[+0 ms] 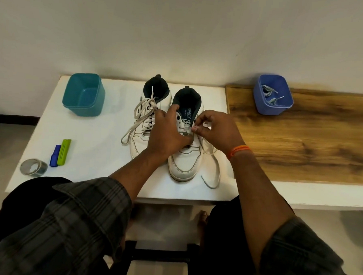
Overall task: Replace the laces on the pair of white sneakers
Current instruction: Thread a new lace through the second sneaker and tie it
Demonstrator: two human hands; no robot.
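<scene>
Dark grey plaid sleeves (pixel 82 216) pushed up both forearms, an orange wristband (pixel 237 151) on the right wrist, black trousers (pixel 26 192).

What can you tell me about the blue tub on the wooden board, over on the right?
The blue plastic tub is squarish with rounded corners and a thicker rim, open at the top and standing upright. It sits at the far end of the brown wooden board, close to the wall, well apart from the two white sneakers. Inside lie loosely tangled grey-white laces. Neither hand touches it.
</scene>
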